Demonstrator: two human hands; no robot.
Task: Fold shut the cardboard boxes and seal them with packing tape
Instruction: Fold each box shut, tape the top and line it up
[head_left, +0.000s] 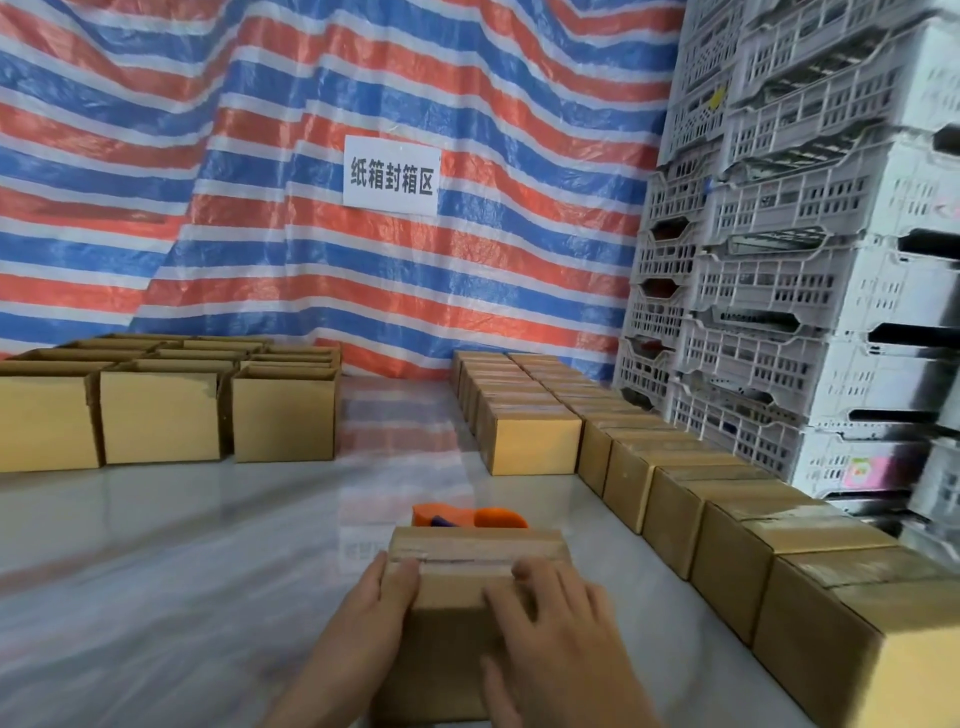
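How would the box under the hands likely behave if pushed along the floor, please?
The box would probably slide easily, since the floor looks glossy. It seems unlikely to tip, being roughly cube-shaped with flat faces. Its closed, taped top likely feels stiff.

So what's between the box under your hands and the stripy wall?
An orange tape dispenser sits just behind the box; past it, bare shiny floor runs to the striped tarp. The head view shows this.

Striped tarp (260, 182) is hanging across the back and carrying a white sign (391, 175), grey crates (779, 286) are standing stacked at right, glossy floor (182, 545) is reflecting the tarp's stripes.
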